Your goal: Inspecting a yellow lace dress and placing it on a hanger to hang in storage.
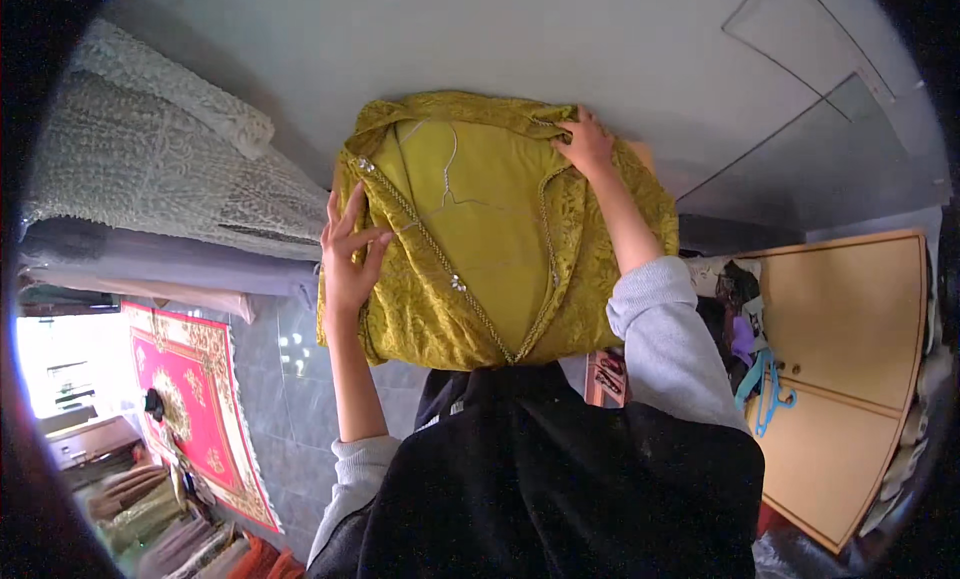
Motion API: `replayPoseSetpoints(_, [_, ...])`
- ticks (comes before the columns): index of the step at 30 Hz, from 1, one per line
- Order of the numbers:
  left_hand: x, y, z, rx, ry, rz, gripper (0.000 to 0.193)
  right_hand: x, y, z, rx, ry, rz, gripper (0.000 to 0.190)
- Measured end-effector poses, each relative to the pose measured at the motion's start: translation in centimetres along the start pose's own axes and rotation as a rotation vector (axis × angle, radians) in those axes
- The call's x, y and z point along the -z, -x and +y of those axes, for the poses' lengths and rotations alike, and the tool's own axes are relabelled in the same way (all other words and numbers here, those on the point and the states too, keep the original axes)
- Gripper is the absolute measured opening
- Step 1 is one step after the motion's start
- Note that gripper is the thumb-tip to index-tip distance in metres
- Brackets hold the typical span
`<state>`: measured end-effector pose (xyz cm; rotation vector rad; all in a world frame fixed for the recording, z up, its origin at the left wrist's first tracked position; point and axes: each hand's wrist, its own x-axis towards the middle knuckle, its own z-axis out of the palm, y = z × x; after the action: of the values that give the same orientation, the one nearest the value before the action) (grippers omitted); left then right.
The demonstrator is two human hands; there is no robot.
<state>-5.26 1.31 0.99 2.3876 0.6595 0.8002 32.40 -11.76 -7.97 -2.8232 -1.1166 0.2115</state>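
Before me lies a yellow-green patterned garment (427, 309) with braided trim, jewelled ornaments and a smooth lining. Through its V-shaped front opening a wire hanger (448, 181) shows against the lining. My left hand (351, 260) rests at the left front panel beside the trim, fingers spread, thumb and forefinger apart. At the upper right, my right hand (589, 140) grips the garment's collar edge between thumb and fingers. Part of the garment's lower edge meets the black cloth of my clothing.
Rolled fabrics (180, 159) lie at the left. A pale wooden cabinet (840, 309) stands at the right, with a blue plastic hanger (766, 399) and clothes beside it. A red patterned rug (202, 399) and folded fabrics (165, 519) are at the lower left.
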Motion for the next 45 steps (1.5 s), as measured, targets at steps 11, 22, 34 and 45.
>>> replayPoseSetpoints(11, [-1.4, -2.5, -2.3, 0.077, -0.006, 0.17, 0.009, 2.1, -2.3, 1.7, 0.058, -0.682, 0.264, 0.033])
replayPoseSetpoints(22, [-6.6, -9.5, -5.8, 0.05, 0.073, 0.074, 0.011, 6.1, -0.7, -0.6, 0.133, -0.556, 0.277, 0.035])
replayPoseSetpoints(34, [-11.1, -12.0, -4.3, 0.149, -0.009, 0.097, 0.011, 4.2, 3.9, -7.9, 0.356, -0.185, 0.276, 0.028])
replayPoseSetpoints(45, [-9.2, -11.9, -4.2, 0.147, -0.125, 0.184, 0.02, 3.5, -1.1, -10.6, 0.305, -0.531, 0.16, 0.05])
